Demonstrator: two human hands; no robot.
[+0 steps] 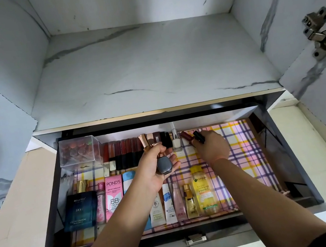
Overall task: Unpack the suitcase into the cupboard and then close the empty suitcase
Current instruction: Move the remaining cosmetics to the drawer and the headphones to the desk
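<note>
We have the white marble-patterned cupboard [148,62] open, and its dark pulled-out drawer [290,157] is already stocked along the back edge and front-left corner with the row of lipsticks [123,150] and tubes. Our left hand [154,171] grips a dark rose-gold-capped bottle [163,164]. Our right hand [212,147] pinches a dark red lipstick tube [187,136] near the back edge. The suitcase is out of view, so we judge closing it remains.

POND'S BB+ on pink pack [113,196]; GARNIER Vitamin C on yellow bottle [203,191]; BELLA VITA on blue box [81,211]
</note>
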